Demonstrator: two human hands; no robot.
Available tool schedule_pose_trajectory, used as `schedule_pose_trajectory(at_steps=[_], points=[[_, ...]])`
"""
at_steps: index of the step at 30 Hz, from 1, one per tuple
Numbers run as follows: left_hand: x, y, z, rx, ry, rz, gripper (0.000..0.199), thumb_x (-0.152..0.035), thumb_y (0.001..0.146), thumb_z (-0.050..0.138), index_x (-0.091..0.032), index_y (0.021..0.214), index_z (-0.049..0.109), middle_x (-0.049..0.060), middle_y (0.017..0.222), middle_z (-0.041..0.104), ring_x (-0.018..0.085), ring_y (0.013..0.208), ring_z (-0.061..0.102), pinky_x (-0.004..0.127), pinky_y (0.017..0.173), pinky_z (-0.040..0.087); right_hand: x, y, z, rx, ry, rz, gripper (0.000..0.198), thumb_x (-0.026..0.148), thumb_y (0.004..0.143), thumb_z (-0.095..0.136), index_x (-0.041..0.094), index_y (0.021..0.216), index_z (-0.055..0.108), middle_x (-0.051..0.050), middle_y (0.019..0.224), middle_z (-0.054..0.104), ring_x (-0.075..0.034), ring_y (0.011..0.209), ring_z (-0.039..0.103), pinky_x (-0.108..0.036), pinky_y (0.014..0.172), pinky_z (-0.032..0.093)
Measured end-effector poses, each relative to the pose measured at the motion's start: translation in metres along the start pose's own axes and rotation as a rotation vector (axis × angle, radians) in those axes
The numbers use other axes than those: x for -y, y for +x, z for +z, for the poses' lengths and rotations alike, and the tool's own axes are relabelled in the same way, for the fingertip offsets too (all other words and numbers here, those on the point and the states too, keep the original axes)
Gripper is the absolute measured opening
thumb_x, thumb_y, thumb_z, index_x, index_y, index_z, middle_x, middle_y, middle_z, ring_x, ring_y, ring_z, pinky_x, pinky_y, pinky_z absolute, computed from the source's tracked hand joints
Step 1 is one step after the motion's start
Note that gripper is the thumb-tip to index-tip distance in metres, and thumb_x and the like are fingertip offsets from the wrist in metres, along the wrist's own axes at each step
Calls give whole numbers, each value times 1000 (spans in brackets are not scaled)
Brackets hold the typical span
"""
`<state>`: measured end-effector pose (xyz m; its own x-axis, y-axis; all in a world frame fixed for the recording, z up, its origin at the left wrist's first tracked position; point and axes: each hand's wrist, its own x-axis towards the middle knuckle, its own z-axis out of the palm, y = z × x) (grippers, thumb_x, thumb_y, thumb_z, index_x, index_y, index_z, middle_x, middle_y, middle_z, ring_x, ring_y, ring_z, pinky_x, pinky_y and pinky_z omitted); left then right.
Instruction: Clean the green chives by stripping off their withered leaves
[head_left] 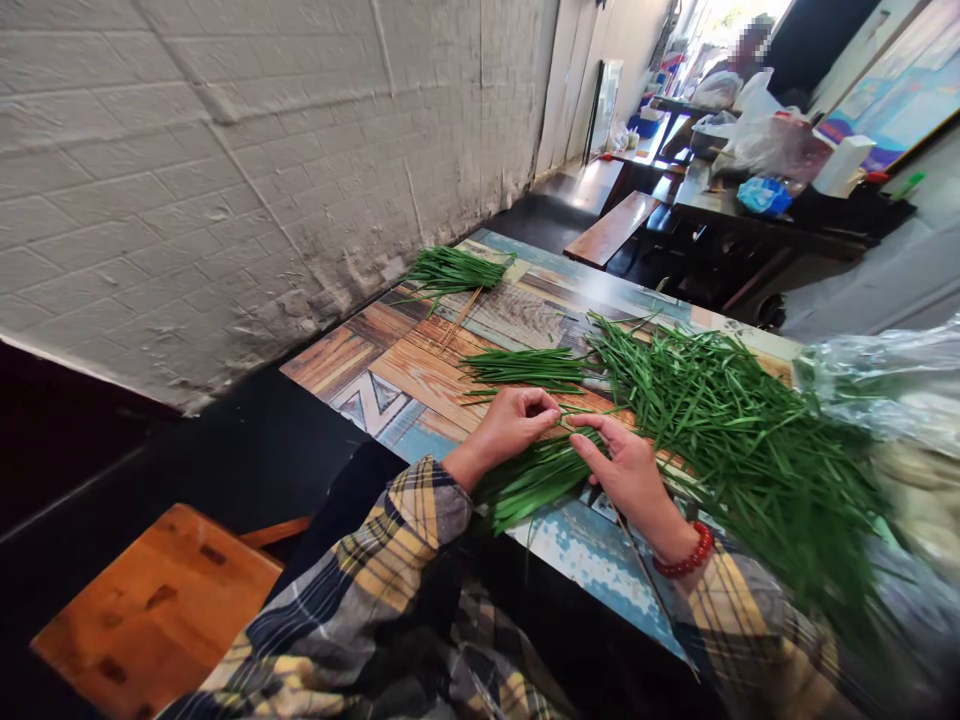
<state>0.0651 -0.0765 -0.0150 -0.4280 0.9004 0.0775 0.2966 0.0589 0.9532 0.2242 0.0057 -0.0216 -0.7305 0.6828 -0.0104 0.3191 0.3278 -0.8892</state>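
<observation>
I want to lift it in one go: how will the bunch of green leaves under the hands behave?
The bunch of green leaves is probably floppy: its thin blades overhang the table edge and droop. Likely light, and apt to splay, since nothing ties it. The left hand and right hand both steady it.

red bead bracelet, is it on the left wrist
No, the red bead bracelet sits on the wrist of the right hand, while the left hand has only a plaid cuff.
</observation>
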Motion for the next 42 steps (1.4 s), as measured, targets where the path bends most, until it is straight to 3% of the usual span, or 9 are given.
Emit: schedule_pose_trajectory(at_steps=[5, 10, 21, 39, 42], points=[[2, -1, 0, 6, -3, 26, 18, -26, 75, 57, -12, 69, 66, -2, 57, 54, 8, 53, 42, 19, 50, 31, 4, -1, 0, 6, -28, 7, 37, 46, 83, 55, 21, 108, 64, 0, 74, 62, -9, 41, 48, -25, 40, 44], [3, -2, 0, -1, -17, 41, 18, -26, 76, 57, -12, 71, 67, -4, 54, 50, 7, 50, 41, 19, 49, 30, 8, -2, -1, 6, -53, -10, 36, 45, 83, 54, 21, 108, 64, 3, 68, 59, -9, 39, 50, -25, 43, 42], [2, -3, 0, -1, -16, 52, 19, -28, 77, 57, -13, 70, 66, -5, 51, 47, 7, 49, 40, 20, 48, 28, 5, -1, -1, 15, -73, -29, 36, 44, 84, 53, 21, 110, 64, -1, 78, 67, -9, 40, 51, -26, 44, 44], [-1, -7, 2, -30, -11, 94, 12, -19, 76, 58, -12, 72, 67, 0, 64, 57, 9, 59, 46, 21, 56, 34, 6, 0, -1, 9, -131, -51, 31, 42, 84, 53, 21, 106, 63, 4, 62, 58, -11, 39, 52, -25, 42, 42], [-1, -7, 2, -19, -15, 91, 12, -19, 77, 59, -12, 74, 68, 0, 66, 59, 9, 60, 47, 21, 57, 35, 4, 0, -1, 18, -87, -36, 32, 43, 84, 54, 20, 106, 60, -1, 77, 65, -10, 41, 52, -26, 41, 45]])
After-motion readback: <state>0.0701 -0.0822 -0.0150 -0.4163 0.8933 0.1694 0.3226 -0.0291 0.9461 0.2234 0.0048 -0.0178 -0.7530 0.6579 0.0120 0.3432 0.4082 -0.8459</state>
